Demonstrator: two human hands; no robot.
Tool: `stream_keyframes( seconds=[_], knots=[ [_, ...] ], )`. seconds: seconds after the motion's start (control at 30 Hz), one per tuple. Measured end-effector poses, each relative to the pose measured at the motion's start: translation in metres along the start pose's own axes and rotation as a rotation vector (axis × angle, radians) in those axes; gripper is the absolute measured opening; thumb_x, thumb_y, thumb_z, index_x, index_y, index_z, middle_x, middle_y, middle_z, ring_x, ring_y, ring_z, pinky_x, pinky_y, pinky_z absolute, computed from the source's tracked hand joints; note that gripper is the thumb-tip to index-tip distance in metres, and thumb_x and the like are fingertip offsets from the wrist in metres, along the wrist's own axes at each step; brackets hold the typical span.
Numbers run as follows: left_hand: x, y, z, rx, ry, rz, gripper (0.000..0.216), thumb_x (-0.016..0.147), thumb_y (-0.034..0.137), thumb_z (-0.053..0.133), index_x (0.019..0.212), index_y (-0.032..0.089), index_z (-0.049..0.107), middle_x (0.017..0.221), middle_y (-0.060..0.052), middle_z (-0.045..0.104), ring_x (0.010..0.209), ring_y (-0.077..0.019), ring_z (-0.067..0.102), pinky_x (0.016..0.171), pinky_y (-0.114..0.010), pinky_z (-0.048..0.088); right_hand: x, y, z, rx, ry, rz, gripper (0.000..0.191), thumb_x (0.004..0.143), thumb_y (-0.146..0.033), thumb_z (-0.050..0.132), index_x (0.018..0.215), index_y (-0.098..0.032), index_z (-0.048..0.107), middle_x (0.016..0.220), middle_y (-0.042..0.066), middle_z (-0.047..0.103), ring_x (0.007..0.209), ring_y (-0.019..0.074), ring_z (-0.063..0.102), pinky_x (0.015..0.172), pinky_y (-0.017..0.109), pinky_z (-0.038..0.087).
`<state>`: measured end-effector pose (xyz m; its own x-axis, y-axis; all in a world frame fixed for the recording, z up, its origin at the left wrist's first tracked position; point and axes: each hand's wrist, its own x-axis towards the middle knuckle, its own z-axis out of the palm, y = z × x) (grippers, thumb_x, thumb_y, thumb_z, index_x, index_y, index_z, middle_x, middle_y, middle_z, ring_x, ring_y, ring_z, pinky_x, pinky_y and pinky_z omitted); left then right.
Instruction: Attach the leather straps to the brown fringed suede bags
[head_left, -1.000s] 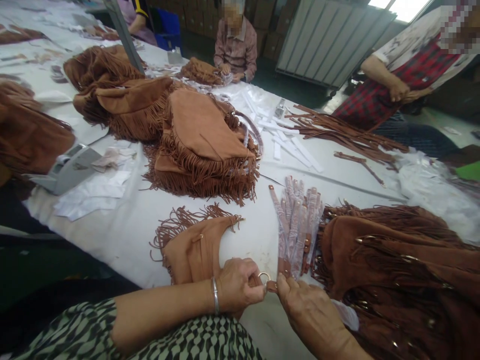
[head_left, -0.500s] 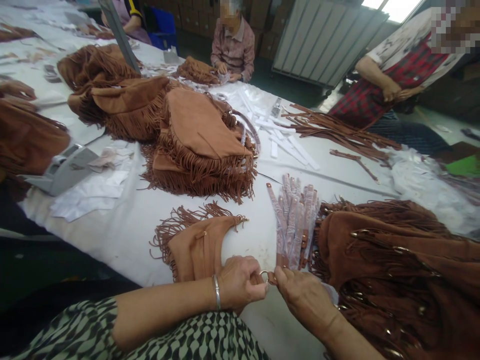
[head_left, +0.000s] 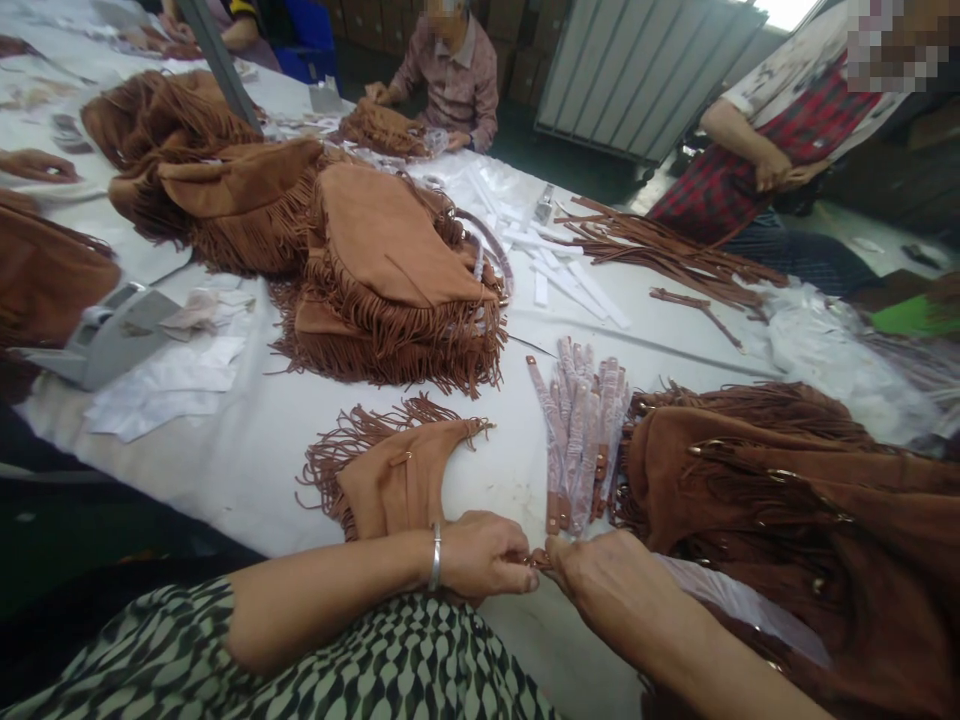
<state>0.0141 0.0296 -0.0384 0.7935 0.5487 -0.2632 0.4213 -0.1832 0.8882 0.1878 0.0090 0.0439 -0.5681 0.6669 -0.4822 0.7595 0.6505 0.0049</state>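
Observation:
My left hand, a silver bangle on its wrist, is closed in a pinch on the corner of a tan fringed suede bag lying at the table's near edge. Touching it fingertip to fingertip, my right hand is closed too, pinching a small brown strap end. The metal ring between the hands is mostly hidden by the fingers. Just beyond the hands lies a fan of plastic-wrapped strap pieces.
A dark brown fringed bag pile fills the right. More fringed bags are heaped mid-table on the white table cover. A grey tape dispenser and white papers lie left. Loose straps lie far right. Other people work at the far side.
Both hands have drawn closer together and lower toward me; the metal ring, plainly visible before, is now covered by the fingers. The view has shifted slightly.

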Motion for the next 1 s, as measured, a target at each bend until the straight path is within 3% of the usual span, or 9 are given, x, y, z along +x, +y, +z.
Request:
stream_keyframes(
  seconds=[0.1, 0.23, 0.37, 0.47, 0.6, 0.7, 0.83, 0.9, 1.0],
  knots=[
    [0.0, -0.003, 0.008, -0.079, 0.017, -0.057, 0.021, 0.074, 0.037, 0.056, 0.067, 0.017, 0.058, 0.058, 0.004, 0.046, 0.055, -0.0095, 0.042, 0.048, -0.019, 0.025, 0.004, 0.005, 0.001, 0.056, -0.057, 0.025, 0.02, 0.085, -0.012, 0.043, 0.081, -0.016, 0.062, 0.061, 0.009, 0.067, 0.054, 0.0216, 0.064, 0.046, 0.025, 0.032],
    [-0.003, -0.003, 0.018, 0.025, 0.055, 0.051, 0.015, 0.069, 0.03, 0.059, 0.062, 0.017, 0.055, 0.06, 0.004, 0.048, 0.057, -0.0097, 0.042, 0.055, -0.02, 0.029, 0.01, 0.014, 0.006, 0.235, -0.178, -0.041, 0.034, 0.091, -0.036, 0.038, 0.079, -0.016, 0.064, 0.065, 0.01, 0.067, 0.057, 0.0214, 0.062, 0.05, 0.026, 0.036],
    [-0.009, -0.009, 0.025, 0.043, 0.048, 0.135, 0.012, 0.068, 0.023, 0.06, 0.06, 0.016, 0.053, 0.059, 0.004, 0.049, 0.058, -0.0092, 0.042, 0.069, -0.022, 0.035, 0.014, 0.016, 0.023, 0.856, -0.424, -0.153, 0.039, 0.09, -0.044, 0.036, 0.08, -0.016, 0.06, 0.048, -0.002, 0.052, 0.042, 0.0104, 0.047, 0.046, 0.02, 0.036],
    [-0.013, -0.015, 0.026, -0.044, -0.038, 0.157, 0.013, 0.071, 0.028, 0.061, 0.066, 0.016, 0.057, 0.063, 0.004, 0.052, 0.06, -0.0092, 0.045, 0.068, -0.02, 0.037, 0.014, 0.014, 0.041, 1.219, -0.602, -0.131, 0.041, 0.088, -0.051, 0.036, 0.085, -0.016, 0.058, 0.04, -0.007, 0.042, 0.032, 0.007, 0.034, 0.037, 0.016, 0.03],
    [-0.015, -0.016, 0.013, -0.066, -0.055, 0.132, 0.032, 0.073, 0.047, 0.061, 0.086, 0.018, 0.062, 0.077, 0.0, 0.058, 0.071, -0.0128, 0.052, 0.062, -0.019, 0.036, 0.011, 0.015, 0.046, 1.274, -0.63, -0.033, 0.043, 0.086, -0.054, 0.036, 0.082, -0.016, 0.055, 0.04, -0.007, 0.045, 0.028, 0.0072, 0.034, 0.032, 0.017, 0.03],
    [-0.013, -0.009, 0.002, 0.064, 0.003, 0.165, 0.027, 0.076, 0.041, 0.058, 0.094, 0.021, 0.06, 0.085, -0.001, 0.059, 0.079, -0.0158, 0.052, 0.071, -0.022, 0.036, 0.01, 0.017, 0.033, 1.147, -0.606, 0.021, 0.039, 0.088, -0.048, 0.036, 0.079, -0.016, 0.056, 0.04, -0.006, 0.045, 0.029, 0.007, 0.035, 0.033, 0.017, 0.031],
    [-0.009, -0.003, 0.004, 0.139, -0.066, 0.182, 0.01, 0.072, 0.023, 0.054, 0.081, 0.018, 0.053, 0.079, 0.0, 0.054, 0.072, -0.0135, 0.049, 0.066, -0.021, 0.036, 0.012, 0.016, 0.016, 0.809, -0.307, -0.014, 0.029, 0.086, -0.037, 0.048, 0.068, -0.017, 0.06, 0.045, -0.003, 0.053, 0.041, 0.0102, 0.049, 0.046, 0.02, 0.039],
    [-0.009, -0.004, 0.01, 0.119, -0.007, 0.111, 0.008, 0.074, 0.023, 0.051, 0.08, 0.018, 0.048, 0.079, 0.0, 0.052, 0.072, -0.013, 0.047, 0.065, -0.021, 0.036, 0.007, 0.013, 0.016, 0.637, 0.027, 0.042, 0.022, 0.081, -0.037, 0.056, 0.072, -0.018, 0.063, 0.06, 0.002, 0.063, 0.06, 0.0159, 0.058, 0.061, 0.026, 0.044],
    [-0.012, -0.009, 0.018, 0.06, 0.072, 0.043, 0.009, 0.079, 0.026, 0.046, 0.083, 0.019, 0.043, 0.078, 0.001, 0.049, 0.071, -0.0126, 0.045, 0.065, -0.021, 0.035, -0.009, 0.006, 0.033, 0.513, 0.672, 0.267, 0.019, 0.078, -0.033, 0.061, 0.091, -0.02, 0.065, 0.096, 0.009, 0.066, 0.095, 0.0243, 0.056, 0.086, 0.04, 0.04]
  ],
)
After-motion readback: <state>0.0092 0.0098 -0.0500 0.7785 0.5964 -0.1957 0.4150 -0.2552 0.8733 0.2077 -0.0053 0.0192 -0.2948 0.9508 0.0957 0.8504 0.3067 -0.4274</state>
